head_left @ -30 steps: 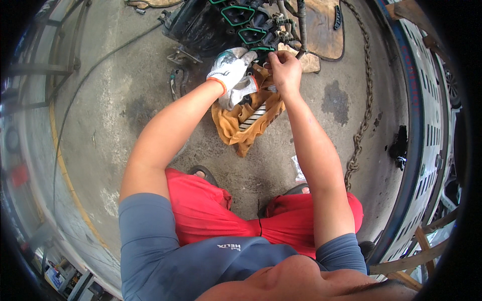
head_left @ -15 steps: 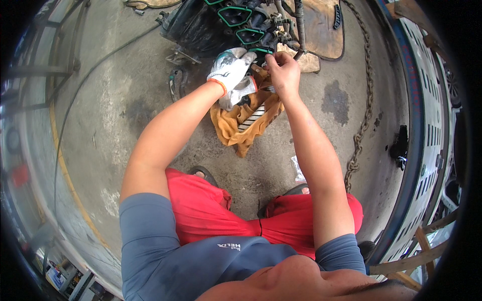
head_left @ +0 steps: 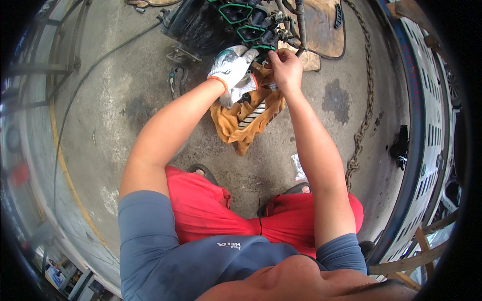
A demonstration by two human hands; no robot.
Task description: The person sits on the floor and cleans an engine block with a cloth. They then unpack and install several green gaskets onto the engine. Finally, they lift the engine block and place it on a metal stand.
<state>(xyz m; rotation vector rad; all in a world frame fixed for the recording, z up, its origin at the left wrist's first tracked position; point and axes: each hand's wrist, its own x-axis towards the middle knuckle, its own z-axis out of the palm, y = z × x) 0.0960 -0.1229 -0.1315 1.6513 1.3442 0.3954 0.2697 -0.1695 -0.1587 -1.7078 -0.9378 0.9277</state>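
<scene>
We note the manifold (head_left: 262, 19) at 12 o'clock. Our left hand (head_left: 232, 66), gloved, curls at its 6 o'clock end, grip unclear; our right hand (head_left: 287, 69) pinches beside a seal (head_left: 263, 47), contents hidden.

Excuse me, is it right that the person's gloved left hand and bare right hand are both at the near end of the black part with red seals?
Not quite: the seals are green, not red, as the head view shows. The gloved left hand and bare right hand are indeed both at the near end of the black part.
</scene>
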